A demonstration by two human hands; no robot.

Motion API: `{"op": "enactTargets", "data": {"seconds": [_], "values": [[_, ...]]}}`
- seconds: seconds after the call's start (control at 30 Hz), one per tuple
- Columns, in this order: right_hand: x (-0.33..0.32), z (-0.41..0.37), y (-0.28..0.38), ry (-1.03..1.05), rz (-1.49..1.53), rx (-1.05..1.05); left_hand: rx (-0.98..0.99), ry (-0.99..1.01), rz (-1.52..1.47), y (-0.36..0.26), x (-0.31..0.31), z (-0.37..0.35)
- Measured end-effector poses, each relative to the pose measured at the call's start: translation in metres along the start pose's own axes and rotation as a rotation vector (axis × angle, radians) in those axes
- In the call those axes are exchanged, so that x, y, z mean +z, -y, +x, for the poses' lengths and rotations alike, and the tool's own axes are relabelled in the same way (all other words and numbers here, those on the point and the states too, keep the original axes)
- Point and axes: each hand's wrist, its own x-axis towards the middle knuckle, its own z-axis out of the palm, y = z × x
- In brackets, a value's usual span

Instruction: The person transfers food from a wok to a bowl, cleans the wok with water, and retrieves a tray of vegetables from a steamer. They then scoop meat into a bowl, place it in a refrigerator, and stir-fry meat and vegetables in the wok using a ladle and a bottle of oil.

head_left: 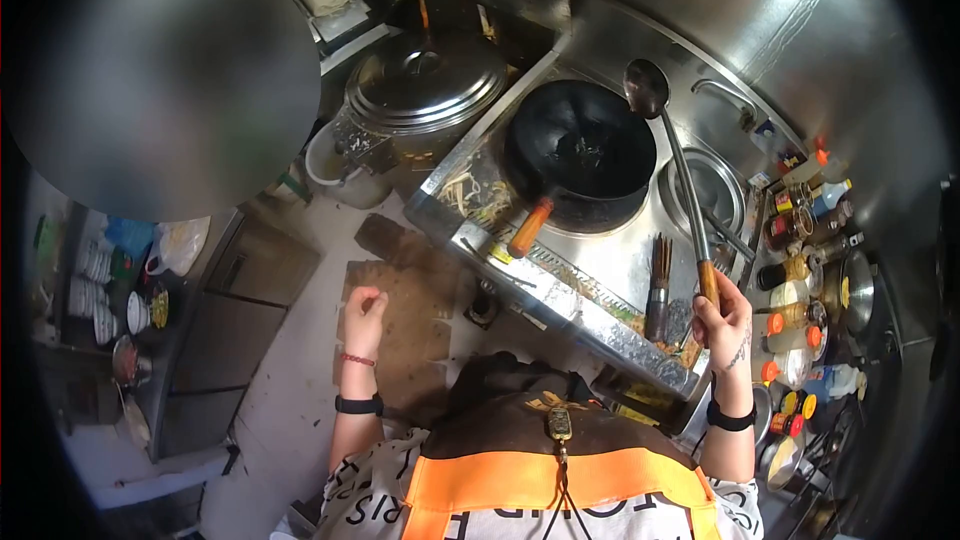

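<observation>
My right hand (725, 325) is wrapped round the wooden handle of a long metal ladle (686, 175). The ladle's dark bowl is raised beside the right rim of a black wok (583, 140). That wok rests on the stove, its wooden handle (531, 228) pointing toward me, with a small wet-looking patch inside. My left hand (364, 315) hangs over the floor, away from the stove, its fingers curled and nothing visible in them. Below the ladle, a bamboo wok brush (657, 290) lies on the stove edge, close to my right hand.
A large lidded pot (427, 85) stands left of the wok. Food scraps (475, 195) litter the stove's left edge. Several sauce bottles (795, 340) line the right side, past a round metal basin (705, 190). Stacked dishes (92, 280) are at far left; cardboard (400, 370) covers the floor.
</observation>
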Motion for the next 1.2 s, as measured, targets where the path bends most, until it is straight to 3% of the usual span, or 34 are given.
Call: {"op": "enactTargets", "data": {"seconds": [0.3, 0.4, 0.57, 0.67, 0.73, 0.8, 0.93, 1.0, 1.07, 1.13, 1.2], "values": [[-0.032, 0.006, -0.025, 0.056, -0.039, -0.027, -0.007, 0.001, -0.055, -0.026, 0.044, -0.040], [-0.037, 0.019, -0.041, 0.109, -0.078, 0.005, -0.142, 0.020, -0.022, -0.024, 0.044, -0.061], [-0.040, 0.044, -0.081, 0.150, -0.173, 0.050, -0.080, -0.129, -0.179, -0.020, 0.021, -0.099], [-0.035, 0.042, -0.101, 0.195, -0.195, 0.029, -0.156, -0.146, 0.100, -0.024, -0.017, -0.119], [-0.039, 0.041, -0.118, 0.300, -0.264, 0.008, -0.138, -0.256, 0.042, -0.003, -0.031, -0.120], [-0.043, 0.064, -0.174, 0.311, -0.379, -0.468, -0.178, -0.285, -0.047, 0.012, -0.040, -0.113], [0.048, 0.042, -0.138, 0.290, -0.333, -0.249, -0.112, -0.264, -0.084, 0.063, -0.054, -0.080], [0.090, 0.035, -0.117, 0.283, -0.234, -0.140, -0.187, -0.192, -0.033, 0.078, -0.071, -0.059], [0.139, 0.027, -0.096, 0.285, -0.096, -0.073, -0.128, -0.198, -0.135, 0.083, -0.100, -0.045], [0.182, 0.024, -0.076, 0.307, 0.056, -0.031, -0.151, -0.191, 0.006, 0.087, -0.141, -0.029], [0.223, 0.023, -0.058, 0.343, 0.216, -0.004, -0.124, -0.270, -0.034, 0.090, -0.185, -0.020]]}}
